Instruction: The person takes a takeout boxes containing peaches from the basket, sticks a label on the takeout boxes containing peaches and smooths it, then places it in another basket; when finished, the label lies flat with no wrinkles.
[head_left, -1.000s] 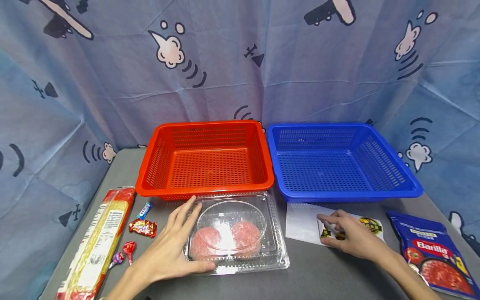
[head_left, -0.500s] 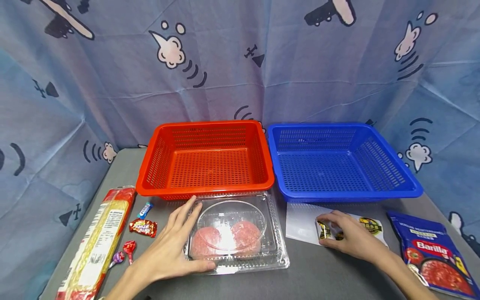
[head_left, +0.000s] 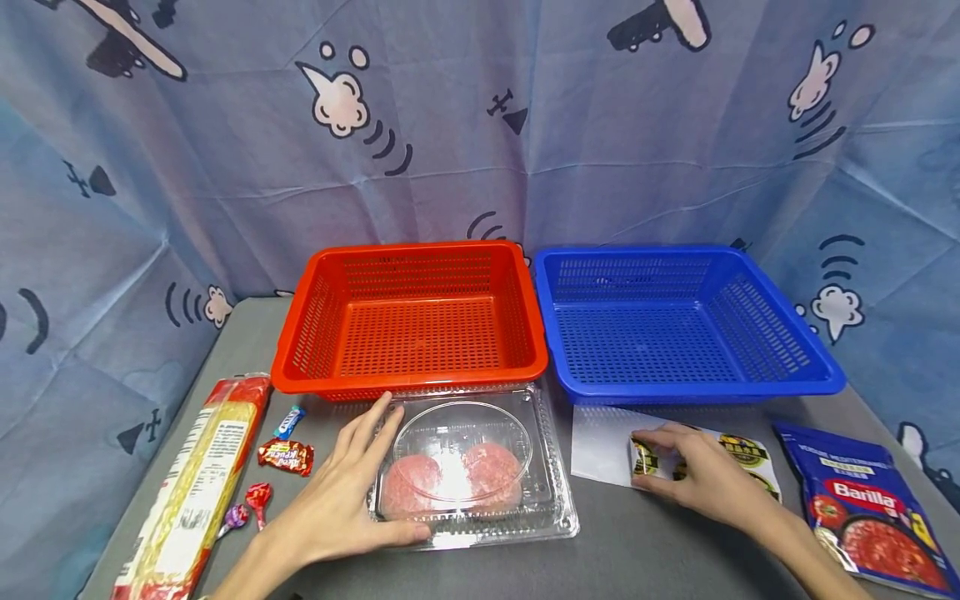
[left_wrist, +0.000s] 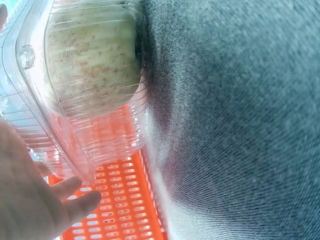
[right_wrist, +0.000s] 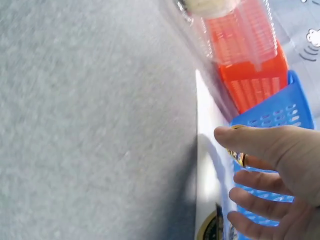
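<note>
My left hand (head_left: 341, 492) rests against the left side of a clear plastic clamshell box (head_left: 543, 425), fingers straight and thumb along the front edge. Inside the box are two round things (head_left: 491, 477), pink in the head view; the left wrist view shows one speckled round thing (left_wrist: 95, 60) as pale green. To the right, my right hand (head_left: 705, 471) pinches a curled black and gold sticker (head_left: 643, 458) between thumb and forefinger, over a white sticker sheet (head_left: 600, 446). Another round sticker (head_left: 742, 450) shows on the sheet behind that hand.
A red basket (head_left: 420, 383) and a blue basket (head_left: 697, 389) stand side by side at the back. On the left lie a noodle pack (head_left: 198, 483), wrapped candies (head_left: 287, 456) and two lollipops (head_left: 258, 495). A blue Barilla pouch (head_left: 862, 475) lies at the far right.
My right hand has shifted slightly left with the sticker's edge. More of the sheet's right end, with its stickers, shows behind the hand. My left hand and the box stay put.
</note>
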